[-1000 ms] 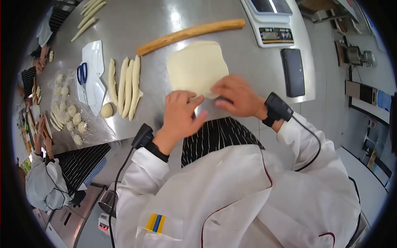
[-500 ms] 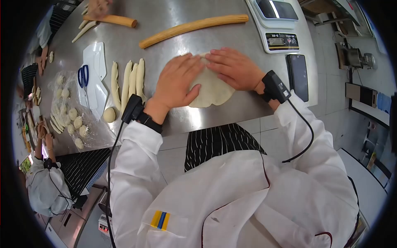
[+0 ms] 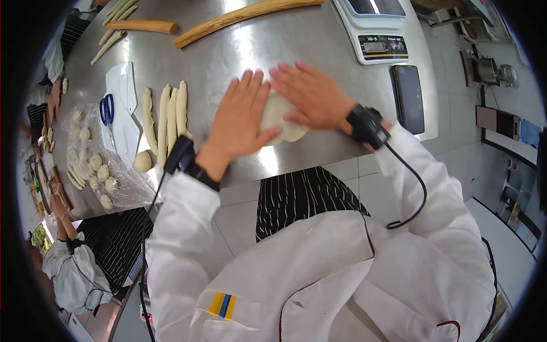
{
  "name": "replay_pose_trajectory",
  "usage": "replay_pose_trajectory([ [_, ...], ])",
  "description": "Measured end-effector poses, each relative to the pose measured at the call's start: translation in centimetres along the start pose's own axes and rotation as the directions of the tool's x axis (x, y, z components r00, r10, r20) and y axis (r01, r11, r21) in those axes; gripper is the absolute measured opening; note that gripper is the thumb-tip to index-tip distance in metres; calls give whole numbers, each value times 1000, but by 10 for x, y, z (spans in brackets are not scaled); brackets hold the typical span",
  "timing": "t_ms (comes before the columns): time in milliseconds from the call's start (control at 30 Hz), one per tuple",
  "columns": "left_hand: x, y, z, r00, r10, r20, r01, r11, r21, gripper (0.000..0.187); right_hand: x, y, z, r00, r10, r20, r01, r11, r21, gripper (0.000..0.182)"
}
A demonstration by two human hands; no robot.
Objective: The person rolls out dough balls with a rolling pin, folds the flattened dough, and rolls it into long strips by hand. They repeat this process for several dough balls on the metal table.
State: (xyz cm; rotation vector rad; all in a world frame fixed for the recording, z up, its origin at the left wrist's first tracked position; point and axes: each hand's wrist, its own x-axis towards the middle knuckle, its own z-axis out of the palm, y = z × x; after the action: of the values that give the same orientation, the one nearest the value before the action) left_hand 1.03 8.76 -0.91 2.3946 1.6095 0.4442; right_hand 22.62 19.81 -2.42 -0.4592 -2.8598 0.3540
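Observation:
A pale piece of dough (image 3: 292, 133) lies on the steel table (image 3: 216, 57), mostly covered by my hands. My left hand (image 3: 239, 117) lies flat on its left part with fingers spread. My right hand (image 3: 310, 97) presses flat on its right part, fingers also apart. Both wrists wear black bands with cables. The dough looks folded or rolled up under the palms; only its near edge and a strip between the hands show.
Three long dough sticks (image 3: 168, 117) and a dough ball (image 3: 143, 161) lie left of my hands. Blue scissors (image 3: 106, 109), a plastic sheet with dough balls (image 3: 97, 165), two rolling pins (image 3: 245, 16) (image 3: 142, 25), a scale (image 3: 379, 34) and a phone (image 3: 409, 98) surround them. Another person (image 3: 68, 268) stands at left.
The flat dough sheet was taken at its near edge and rolled away from me. Both hands moved forward onto it and now press flat with fingers spread.

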Motion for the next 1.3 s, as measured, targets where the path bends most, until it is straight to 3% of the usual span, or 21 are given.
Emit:
replay_pose_trajectory([
  [100, -10, 8, -9, 999, 27, 41, -27, 1000, 0, 77, -22, 3, -9, 966, -250, 67, 243, 966, 87, 69],
  [200, 7, 1, -11, 999, 34, -34, -31, 996, 82, 76, 14, 18, -9, 989, -140, -41, 142, 989, 49, 69],
  [267, 4, 6, -2, 999, -42, -18, 44, 989, 140, 75, 2, 15, -2, 989, -146, 40, 146, 989, -2, 70],
  [367, -45, 45, -16, 994, 5, 112, -10, 999, 37, 78, -50, -7, -17, 949, -307, 77, 292, 943, 159, 65],
  [400, -54, 54, -20, 983, 17, 184, -12, 1000, -26, 79, -48, -7, -19, 946, -314, 81, 298, 941, 161, 65],
  [467, -47, 48, -18, 976, 62, 208, -70, 997, 29, 80, -40, -4, -21, 973, -230, -5, 226, 950, 217, 63],
  [533, -25, 41, -4, 989, -105, 102, 94, 990, 108, 80, -28, -14, -22, 984, -159, -79, 173, 958, 230, 58],
  [600, -48, 61, -1, 990, -102, 96, 90, 988, 126, 79, -39, -29, -16, 976, -170, 140, 169, 985, 19, 55],
  [667, -77, 80, -3, 989, -62, 138, 66, 997, -28, 76, -73, -35, -15, 966, -212, 149, 200, 975, 93, 54],
  [733, -85, 78, -10, 987, -15, 161, 21, 999, -37, 75, -81, -42, -25, 957, -278, 78, 251, 934, 253, 51],
  [767, -81, 70, -9, 994, -101, 31, 103, 991, -84, 74, -80, -42, -25, 997, -83, 6, 77, 939, 335, 46],
  [800, -80, 67, -8, 977, -196, -88, 182, 972, -147, 72, -80, -49, -23, 997, -82, 9, 74, 936, 344, 46],
  [833, -74, 67, -2, 985, -146, -88, 144, 989, -32, 56, -78, -52, -20, 995, -96, 1, 93, 975, 203, 40],
  [867, -81, 64, 7, 985, -145, -98, 143, 989, -21, 56, -73, -51, -19, 993, -116, -11, 117, 992, 47, 35],
  [933, -90, 56, 17, 983, -31, -180, 18, 997, -75, 39, -84, -48, -8, 977, -136, -164, 159, 978, 135, 29],
  [967, -93, 59, 16, 971, -23, -238, -6, 993, -122, 30, -93, -49, -9, 981, -131, -142, 159, 965, 208, 25],
  [1100, -69, 46, -28, 937, -95, -336, 43, 987, -158, 26, -48, -24, -50, 980, -104, -169, 137, 972, 192, 30],
  [1167, -56, 41, -44, 872, -101, -479, 114, 993, -3, 34, -25, -15, -59, 922, -139, -361, 148, 989, -1, 37],
  [1200, -58, 45, -32, 869, -109, -482, 131, 991, 12, 34, -25, -15, -48, 916, -155, -370, 169, 986, 5, 37],
  [1267, -52, 48, 12, 913, -209, -350, 244, 968, 58, 48, -27, 1, -18, 976, -176, -129, 179, 984, 12, 47],
  [1300, -54, 49, 21, 885, -256, -389, 278, 961, 1, 51, -29, 5, -16, 990, -102, -101, 114, 987, 117, 54],
])
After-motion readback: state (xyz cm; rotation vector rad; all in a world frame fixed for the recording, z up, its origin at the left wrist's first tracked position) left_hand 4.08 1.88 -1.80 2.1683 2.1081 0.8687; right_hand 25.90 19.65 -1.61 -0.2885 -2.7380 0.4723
